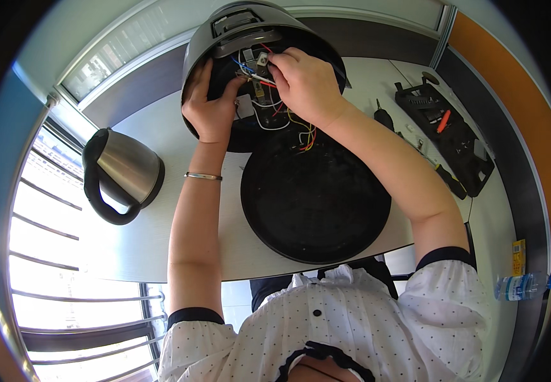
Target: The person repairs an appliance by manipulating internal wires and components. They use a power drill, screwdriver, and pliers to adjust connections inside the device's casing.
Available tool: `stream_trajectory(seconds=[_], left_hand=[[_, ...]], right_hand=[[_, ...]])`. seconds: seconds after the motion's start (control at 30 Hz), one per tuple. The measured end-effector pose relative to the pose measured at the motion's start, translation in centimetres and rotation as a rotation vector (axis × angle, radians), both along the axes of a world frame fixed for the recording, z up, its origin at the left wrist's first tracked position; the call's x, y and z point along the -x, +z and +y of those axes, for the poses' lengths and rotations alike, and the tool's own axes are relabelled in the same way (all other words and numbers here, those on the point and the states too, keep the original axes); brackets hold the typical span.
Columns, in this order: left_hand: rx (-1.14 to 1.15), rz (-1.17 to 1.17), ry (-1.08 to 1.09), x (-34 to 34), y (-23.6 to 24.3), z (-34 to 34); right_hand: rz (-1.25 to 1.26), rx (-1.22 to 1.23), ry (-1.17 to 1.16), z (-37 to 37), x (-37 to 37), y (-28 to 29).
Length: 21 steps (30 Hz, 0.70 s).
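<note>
A grey rice cooker body (259, 13) lies on its side at the far edge of the table, its open underside facing me. Inside, thin coloured wires (264, 80) run between small metal parts and a white block. With spread fingers along the inner wall, my left hand (210, 108) steadies the body, its thumb touching the wiring. My right hand (308, 86) reaches in from the other side; its thumb and index finger pinch at a wire beside a small metal piece, the fingertips partly hidden. A round black base cover (317, 197) lies nearer me, with yellow and red wires at its far edge.
A steel kettle (126, 167) with a black handle stands at the left. At the right are an open black tool case (444, 127) with an orange-red tool (443, 121), and screwdrivers (450, 181) beside it. A plastic bottle (522, 287) lies at the far right.
</note>
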<state>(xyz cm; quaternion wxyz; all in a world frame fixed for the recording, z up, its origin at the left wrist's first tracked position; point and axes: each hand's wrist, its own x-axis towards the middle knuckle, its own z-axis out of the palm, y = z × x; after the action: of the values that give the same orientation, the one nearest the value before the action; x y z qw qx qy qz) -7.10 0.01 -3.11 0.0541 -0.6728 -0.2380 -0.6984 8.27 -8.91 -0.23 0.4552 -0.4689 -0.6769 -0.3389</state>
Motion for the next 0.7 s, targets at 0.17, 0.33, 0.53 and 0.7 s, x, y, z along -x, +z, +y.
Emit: stream_trajectory(seconds=[0.17, 0.33, 0.53, 0.7], left_hand=[[-0.005, 0.006, 0.000, -0.1, 0.1, -0.1], [0.001, 0.005, 0.002, 0.0, 0.1, -0.2], [0.004, 0.005, -0.011, -0.1, 0.2, -0.2], [-0.022, -0.001, -0.017, -0.1, 0.1, 0.0]], right_hand=[[-0.121, 0.041, -0.039, 0.2, -0.7, 0.4], [-0.202, 0.015, -0.034, -0.1, -1.0, 1.2], [-0.144, 0.063, 0.162, 0.6, -1.8, 1.3], [-0.140, 0.155, 0.259, 1.0, -2.6, 2.0]])
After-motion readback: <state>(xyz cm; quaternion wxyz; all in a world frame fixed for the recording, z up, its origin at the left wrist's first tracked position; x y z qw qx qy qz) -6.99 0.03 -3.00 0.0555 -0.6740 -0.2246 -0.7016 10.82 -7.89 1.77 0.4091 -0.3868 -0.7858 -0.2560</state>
